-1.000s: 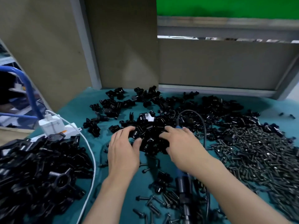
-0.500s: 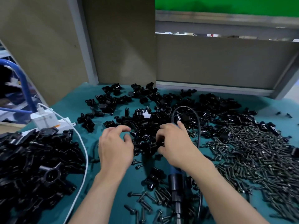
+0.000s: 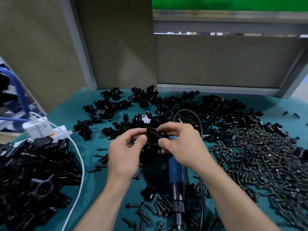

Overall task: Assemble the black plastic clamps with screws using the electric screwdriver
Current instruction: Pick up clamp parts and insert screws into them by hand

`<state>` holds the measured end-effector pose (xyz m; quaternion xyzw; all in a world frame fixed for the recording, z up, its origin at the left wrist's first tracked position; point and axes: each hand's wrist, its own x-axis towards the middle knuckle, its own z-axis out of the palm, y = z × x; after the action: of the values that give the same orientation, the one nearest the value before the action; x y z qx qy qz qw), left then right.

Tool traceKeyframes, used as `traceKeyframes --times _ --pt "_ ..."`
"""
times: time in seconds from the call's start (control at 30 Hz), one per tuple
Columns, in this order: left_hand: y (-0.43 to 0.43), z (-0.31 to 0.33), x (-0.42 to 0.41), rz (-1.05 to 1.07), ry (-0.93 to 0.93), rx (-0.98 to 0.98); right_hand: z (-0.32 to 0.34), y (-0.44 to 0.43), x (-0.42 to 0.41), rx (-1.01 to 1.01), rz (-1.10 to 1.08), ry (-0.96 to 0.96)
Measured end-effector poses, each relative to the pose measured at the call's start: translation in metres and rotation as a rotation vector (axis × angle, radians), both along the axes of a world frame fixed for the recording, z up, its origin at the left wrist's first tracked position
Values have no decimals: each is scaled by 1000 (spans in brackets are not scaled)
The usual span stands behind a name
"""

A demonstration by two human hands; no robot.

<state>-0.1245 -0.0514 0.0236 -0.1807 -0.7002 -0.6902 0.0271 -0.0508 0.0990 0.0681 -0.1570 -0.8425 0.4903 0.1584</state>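
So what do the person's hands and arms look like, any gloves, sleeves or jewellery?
No gloves: the left hand and right hand are bare. The left forearm and right forearm are bare too, as far as the bottom edge of the picture, so no sleeve shows. No watch, ring, wristband or marking can be seen on either.

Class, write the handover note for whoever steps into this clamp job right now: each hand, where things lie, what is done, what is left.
Left hand: pinches the clamp pieces from one side.
Right hand: pinches them from the other side.
Screwdriver: unheld, lying on the mat under the right wrist.
Screws: heaped at right. Loose parts: ahead. Left pile: apparently finished clamps.
Done: pieces picked up, held together.
Left: seat them, add a screw, drive it, set the clamp aside.
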Motion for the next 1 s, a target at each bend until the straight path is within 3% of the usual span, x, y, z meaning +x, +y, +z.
traceKeyframes --times 0.17,0.37,0.57,0.67,0.77,0.87,1.0 --pt "0 5 1 -35 56 118 -13 -17 -4 366 -32 -49" --pt "-1 5 -4 -191 -42 197 -14 -16 -3 201 -67 -24" --pt "-6 3 -13 -445 -423 649 -3 -11 -2 -22 121 -47" --pt "-8 5 -14 -446 -402 607 2 -6 4 -244 264 -5" --pt "-6 4 -13 -309 -284 411 -1 -7 4 -444 228 34" --pt "-3 3 -7 -170 -117 104 -6 -7 -2 -280 106 36" --pt "1 5 4 -352 -172 99 -14 -12 -3 18 -8 50"
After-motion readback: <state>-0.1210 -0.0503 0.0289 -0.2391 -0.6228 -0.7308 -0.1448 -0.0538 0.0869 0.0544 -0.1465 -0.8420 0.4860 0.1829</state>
